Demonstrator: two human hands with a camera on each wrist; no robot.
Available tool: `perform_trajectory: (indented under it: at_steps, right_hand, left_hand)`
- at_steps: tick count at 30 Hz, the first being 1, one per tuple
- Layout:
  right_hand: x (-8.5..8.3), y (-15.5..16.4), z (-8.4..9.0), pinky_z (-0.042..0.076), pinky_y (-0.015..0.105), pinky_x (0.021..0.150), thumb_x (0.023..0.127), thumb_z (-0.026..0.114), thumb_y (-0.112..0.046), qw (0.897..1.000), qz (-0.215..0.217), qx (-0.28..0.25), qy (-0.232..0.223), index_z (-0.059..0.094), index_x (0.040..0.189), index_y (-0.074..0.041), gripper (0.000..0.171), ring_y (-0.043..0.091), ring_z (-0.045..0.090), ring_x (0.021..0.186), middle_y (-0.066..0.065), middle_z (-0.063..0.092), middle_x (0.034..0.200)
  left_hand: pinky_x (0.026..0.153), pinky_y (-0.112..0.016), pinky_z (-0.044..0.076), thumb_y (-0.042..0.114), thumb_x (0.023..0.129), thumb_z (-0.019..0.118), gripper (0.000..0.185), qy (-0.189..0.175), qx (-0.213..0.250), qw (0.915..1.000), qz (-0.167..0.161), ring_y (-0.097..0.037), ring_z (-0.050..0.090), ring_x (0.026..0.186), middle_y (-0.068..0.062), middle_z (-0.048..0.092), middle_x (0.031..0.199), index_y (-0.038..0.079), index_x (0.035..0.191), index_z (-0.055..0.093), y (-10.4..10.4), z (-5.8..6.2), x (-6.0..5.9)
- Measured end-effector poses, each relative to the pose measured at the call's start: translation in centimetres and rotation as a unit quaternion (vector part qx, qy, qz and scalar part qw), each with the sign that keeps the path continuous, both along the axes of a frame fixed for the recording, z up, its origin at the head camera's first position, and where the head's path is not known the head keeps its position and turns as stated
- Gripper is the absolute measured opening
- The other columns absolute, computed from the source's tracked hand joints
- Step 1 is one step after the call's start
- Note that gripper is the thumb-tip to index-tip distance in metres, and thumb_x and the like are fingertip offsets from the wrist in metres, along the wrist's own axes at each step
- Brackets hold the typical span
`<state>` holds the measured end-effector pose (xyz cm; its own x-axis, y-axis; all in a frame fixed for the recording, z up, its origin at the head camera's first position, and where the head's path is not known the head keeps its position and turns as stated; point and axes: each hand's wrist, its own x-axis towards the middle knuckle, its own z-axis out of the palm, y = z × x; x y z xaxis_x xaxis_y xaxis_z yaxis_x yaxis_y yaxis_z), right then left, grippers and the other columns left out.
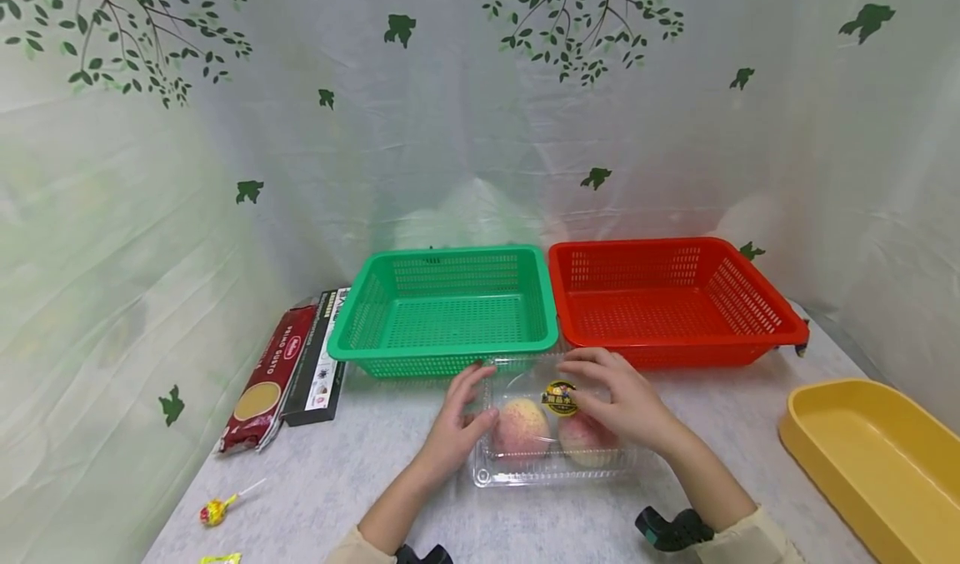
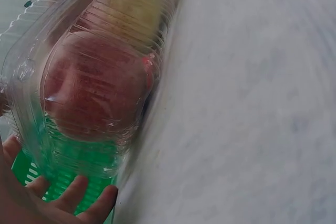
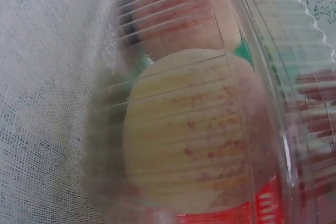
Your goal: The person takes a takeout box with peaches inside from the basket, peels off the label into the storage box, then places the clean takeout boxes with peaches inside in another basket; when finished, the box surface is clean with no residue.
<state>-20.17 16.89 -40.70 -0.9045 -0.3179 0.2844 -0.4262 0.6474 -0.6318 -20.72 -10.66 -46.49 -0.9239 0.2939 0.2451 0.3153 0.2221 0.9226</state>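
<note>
A clear plastic clamshell box point(image 1: 553, 475) stands on the table with its lid down. Inside lie two pink-and-yellow peaches, one at the left point(image 1: 519, 432) and one at the right point(image 1: 588, 445). A round black-and-gold sticker point(image 1: 560, 398) marks the lid. Along the box's left side is my left hand point(image 1: 456, 422), thumb by the near part of the edge and fingers spread toward the back. My right hand point(image 1: 628, 399) lies over the lid's right part, its fingers loosely bent and reaching toward the sticker. In the right wrist view, ribbed plastic covers a pale peach point(image 3: 189, 135).
Behind the box stand a green basket point(image 1: 450, 353) and a red basket point(image 1: 675, 354). A yellow tub point(image 1: 832, 464) is at the right. A red food packet point(image 1: 273, 372), a black box point(image 1: 313, 406), a lollipop point(image 1: 216, 511) and a yellow wrapper point(image 1: 221, 559) lie at the left.
</note>
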Motion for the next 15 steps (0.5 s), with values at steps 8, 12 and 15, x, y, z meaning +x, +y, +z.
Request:
perform_trajectory:
  at_steps: [8,12,15]
  right_hand:
    - [0.01,0.06,-0.02,0.048,0.057,0.098,0.09,0.072,-0.02,1.0,0.006,0.016,0.008,0.072,0.121,-0.026,0.031,0.026,0.051,0.128,-0.001,0.061,0.136]
    - [-0.03,0.17,-0.05,0.048,0.059,0.098,0.09,0.072,-0.018,1.0,0.007,0.005,0.004,0.071,0.119,-0.031,0.031,0.025,0.051,0.128,-0.003,0.061,0.135]
    - [-0.08,0.3,-0.13,0.048,0.057,0.099,0.091,0.072,-0.017,1.0,0.01,-0.008,-0.005,0.071,0.117,-0.034,0.031,0.023,0.052,0.126,-0.008,0.064,0.13]
  left_hand:
    - [0.103,-0.055,0.046,0.019,0.096,0.059,0.056,0.006,0.002,1.0,0.003,-0.047,0.038,0.138,-0.015,0.02,0.164,0.025,0.15,0.042,0.09,-0.08,0.02]
    - [0.103,-0.056,0.046,0.02,0.097,0.058,0.055,0.008,-0.001,1.0,0.003,-0.048,0.038,0.138,-0.015,0.021,0.164,0.025,0.15,0.042,0.11,-0.1,-0.05]
    - [0.103,-0.057,0.046,0.02,0.097,0.058,0.055,0.009,-0.003,1.0,0.002,-0.049,0.037,0.138,-0.015,0.021,0.164,0.025,0.15,0.042,0.12,-0.18,-0.06]
